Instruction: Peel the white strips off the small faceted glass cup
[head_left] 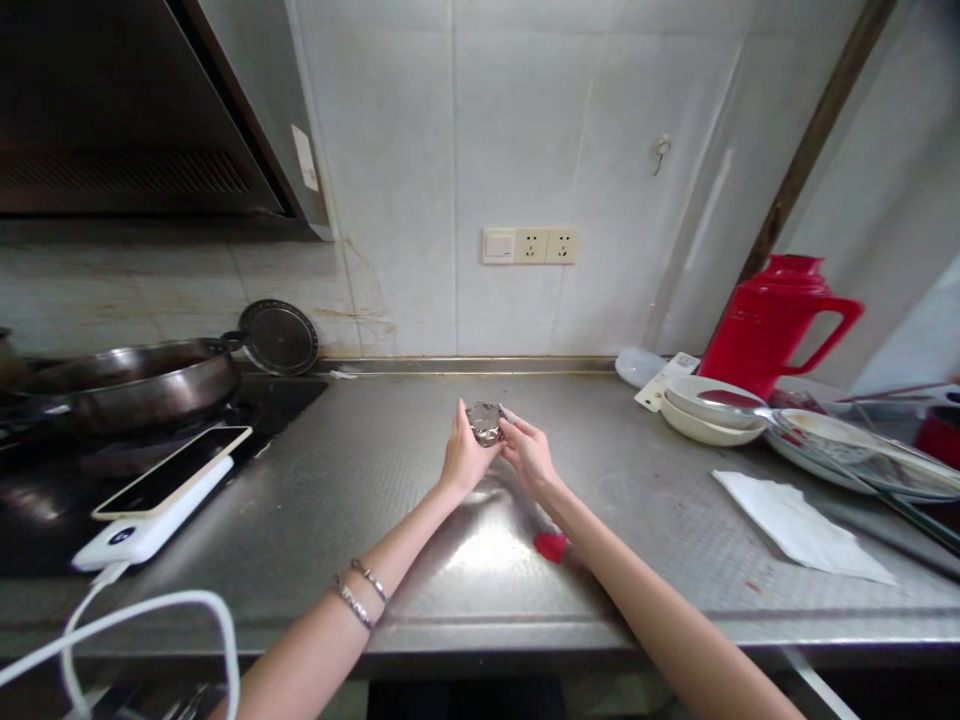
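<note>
Above the steel counter (405, 470), both hands are closed around a small round thing wrapped in crinkled silver foil (485, 424). Its flattish top faces up, and what is inside the foil is hidden. My left hand (466, 455) cups it from the left, thumb up along its side. From the right, my right hand (528, 450) presses its fingers against the edge. Partly covered by my right forearm, a red-ended object (551, 546) lies on the counter; its kind cannot be made out.
At left, a wide pan (142, 385) sits on the black stove, near a phone (176, 470) on a white power bank (157, 515) with a looping cable. At right are white bowls (709, 425), a red thermos jug (772, 325) and a folded white tissue (802, 525).
</note>
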